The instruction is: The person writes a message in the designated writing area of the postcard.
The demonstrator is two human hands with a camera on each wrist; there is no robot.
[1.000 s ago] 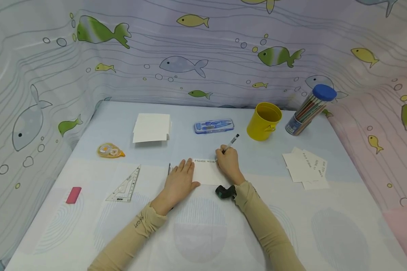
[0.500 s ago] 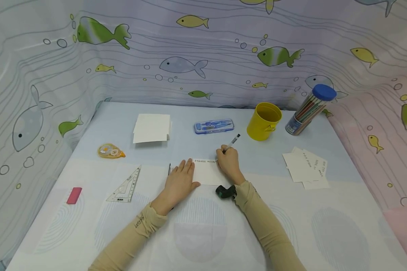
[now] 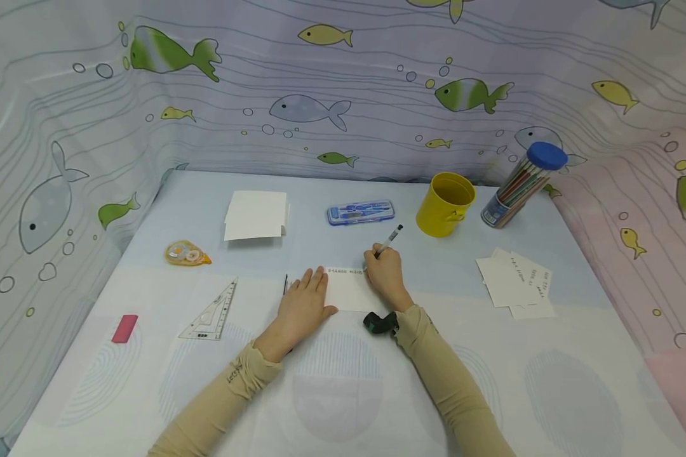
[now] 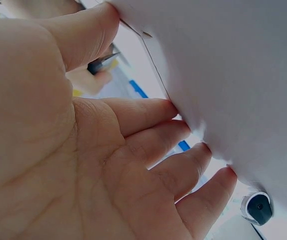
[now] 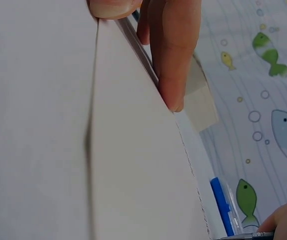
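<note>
My left hand [image 3: 303, 304] lies flat with spread fingers on the left part of a white card [image 3: 349, 293]. A line of small dark handwriting runs along the card's far edge. Near the right end of that line, my right hand [image 3: 387, 274] grips a pen [image 3: 395, 235] with a clear barrel and dark cap end. Its tip is hidden behind the fingers in the head view. In the right wrist view, left fingers [image 5: 171, 60] press the card [image 5: 138, 145]. A thin dark pen-like stick [image 3: 286, 284] lies beside my left hand, partly covered by it.
Behind stand a stack of blank cards [image 3: 257, 214], a blue geometry set case [image 3: 360, 212], a yellow mug [image 3: 444, 206] and a pencil tub [image 3: 520, 187]. Written cards [image 3: 514, 285] lie right; correction tape [image 3: 186, 254], a set square [image 3: 211, 315] and a pink eraser [image 3: 124, 329] left.
The pen's upper end sways slightly right and then back left as the right hand makes tiny movements. The left hand and the card stay in place.
</note>
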